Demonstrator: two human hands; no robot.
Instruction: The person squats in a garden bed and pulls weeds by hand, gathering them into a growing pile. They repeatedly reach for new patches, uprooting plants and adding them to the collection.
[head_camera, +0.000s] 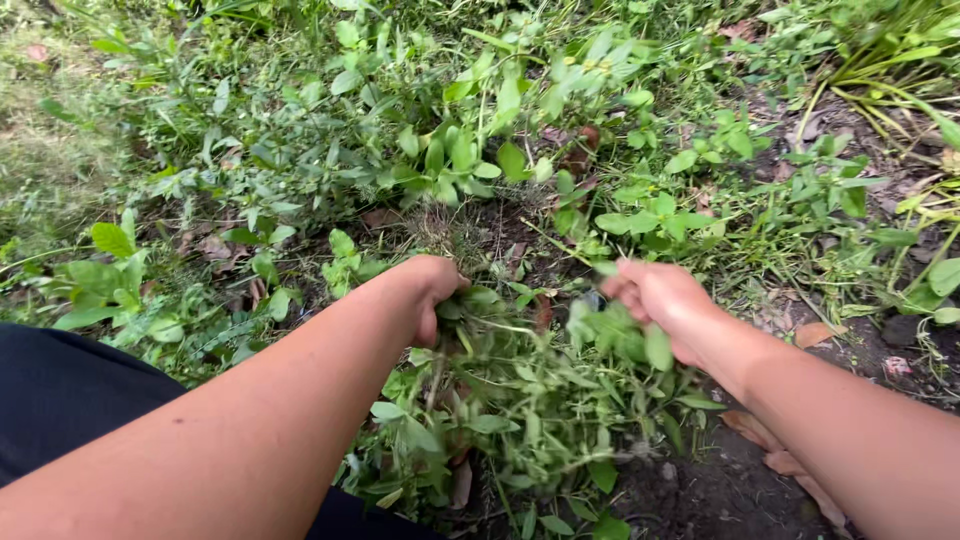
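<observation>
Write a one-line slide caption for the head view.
Both hands, left hand and right hand, grip a bunch of leafy green weeds above dark soil amid low plants.

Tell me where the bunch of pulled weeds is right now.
In the head view, the bunch of pulled weeds hangs low at centre, gripped between the left hand and right hand, above dark bare soil.

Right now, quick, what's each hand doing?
Left hand: closed around a bunch of leafy green weeds.
Right hand: closed, gripping stems of the same weeds.

Soft even daylight, faint shadows, top left perhaps overexposed, slight motion blur
</observation>
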